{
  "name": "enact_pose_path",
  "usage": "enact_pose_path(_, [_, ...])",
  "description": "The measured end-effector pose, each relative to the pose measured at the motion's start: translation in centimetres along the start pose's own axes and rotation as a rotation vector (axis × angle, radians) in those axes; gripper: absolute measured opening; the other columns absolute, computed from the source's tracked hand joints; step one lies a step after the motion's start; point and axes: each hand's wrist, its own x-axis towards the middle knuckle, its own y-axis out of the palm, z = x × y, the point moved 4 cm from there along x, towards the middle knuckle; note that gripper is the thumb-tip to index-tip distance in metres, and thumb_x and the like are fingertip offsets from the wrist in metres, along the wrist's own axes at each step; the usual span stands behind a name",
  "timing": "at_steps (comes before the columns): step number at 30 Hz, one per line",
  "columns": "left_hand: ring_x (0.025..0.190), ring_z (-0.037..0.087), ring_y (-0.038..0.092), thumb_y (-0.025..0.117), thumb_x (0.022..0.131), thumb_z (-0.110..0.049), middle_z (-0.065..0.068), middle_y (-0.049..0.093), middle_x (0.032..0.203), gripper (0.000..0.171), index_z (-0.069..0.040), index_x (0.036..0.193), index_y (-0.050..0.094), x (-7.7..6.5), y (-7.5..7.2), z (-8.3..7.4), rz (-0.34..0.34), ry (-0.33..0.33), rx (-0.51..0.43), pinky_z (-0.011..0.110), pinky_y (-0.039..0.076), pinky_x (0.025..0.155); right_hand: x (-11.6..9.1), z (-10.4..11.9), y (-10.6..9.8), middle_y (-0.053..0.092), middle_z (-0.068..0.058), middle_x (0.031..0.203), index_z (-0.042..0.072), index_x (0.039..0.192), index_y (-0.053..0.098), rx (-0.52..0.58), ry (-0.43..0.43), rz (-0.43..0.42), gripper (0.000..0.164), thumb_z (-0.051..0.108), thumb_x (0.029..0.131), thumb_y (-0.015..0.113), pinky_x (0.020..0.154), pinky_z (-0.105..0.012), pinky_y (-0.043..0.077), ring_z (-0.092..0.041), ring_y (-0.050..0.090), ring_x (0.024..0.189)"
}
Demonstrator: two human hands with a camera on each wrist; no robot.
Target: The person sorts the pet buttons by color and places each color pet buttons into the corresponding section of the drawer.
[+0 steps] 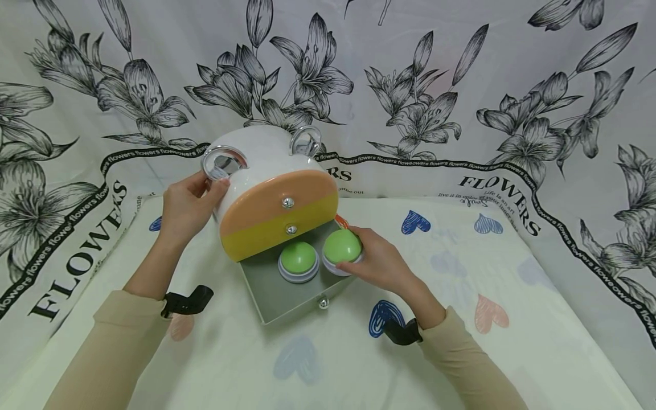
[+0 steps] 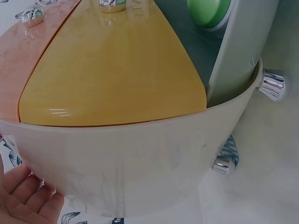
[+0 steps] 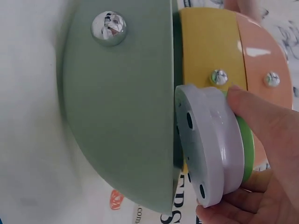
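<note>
A rounded white drawer box (image 1: pixel 256 136) has orange and yellow drawer fronts, with its green bottom drawer (image 1: pixel 266 293) pulled out. My left hand (image 1: pixel 187 205) grips the box's side by the left chrome ring (image 1: pixel 225 162), thumb in front; in the left wrist view its fingers (image 2: pixel 28 191) lie against the white shell. My right hand (image 1: pixel 381 259) holds a green-domed push light (image 1: pixel 342 246) with a pale base, above the drawer's right side. Seen in the right wrist view, the light's underside (image 3: pixel 198 144) tilts toward the drawer. A second green-domed push light (image 1: pixel 298 261) sits inside the drawer.
Chrome feet (image 2: pixel 273 85) support the box. A second chrome ring (image 1: pixel 306 141) stands at its top right. Something orange-red (image 1: pixel 341 221) shows behind the right hand. The cloth (image 1: pixel 400 364) has printed hearts, and a flowered curtain (image 1: pixel 410 114) hangs behind.
</note>
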Motion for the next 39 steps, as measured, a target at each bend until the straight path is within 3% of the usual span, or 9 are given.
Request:
enact_pose_path(15, [0.128, 0.025, 0.042, 0.054, 0.085, -0.055, 0.009, 0.048, 0.136, 0.066, -0.014, 0.137, 0.046, -0.1, 0.0, 0.0, 0.008, -0.022, -0.009, 0.043, 0.042, 0.097, 0.6, 1.4, 1.5, 0.059, -0.014, 0.114, 0.001, 0.13, 0.046, -0.153, -0.057, 0.016, 0.078, 0.039, 0.071, 0.077, 0.08, -0.035, 0.053, -0.023, 0.059, 0.096])
enact_pose_path(27, [0.128, 0.025, 0.042, 0.054, 0.085, -0.054, 0.008, 0.048, 0.136, 0.066, -0.014, 0.137, 0.046, 0.0, 0.0, 0.1, 0.007, -0.022, -0.016, 0.044, 0.042, 0.098, 0.9, 1.5, 2.3, 0.058, -0.015, 0.118, 0.0, 0.131, 0.047, -0.253, -0.087, 0.003, 0.079, 0.041, 0.07, 0.077, 0.082, -0.036, 0.053, -0.026, 0.056, 0.102])
enact_pose_path(39, [0.128, 0.026, 0.043, 0.054, 0.085, -0.053, 0.009, 0.049, 0.136, 0.065, -0.013, 0.136, 0.047, -0.1, 0.0, 0.0, 0.004, -0.012, -0.012, 0.044, 0.042, 0.097, 1.0, 1.6, 3.2, 0.06, -0.012, 0.115, 0.002, 0.126, 0.051, -0.233, -0.096, 0.044, 0.074, 0.043, 0.07, 0.077, 0.083, -0.034, 0.051, -0.023, 0.057, 0.099])
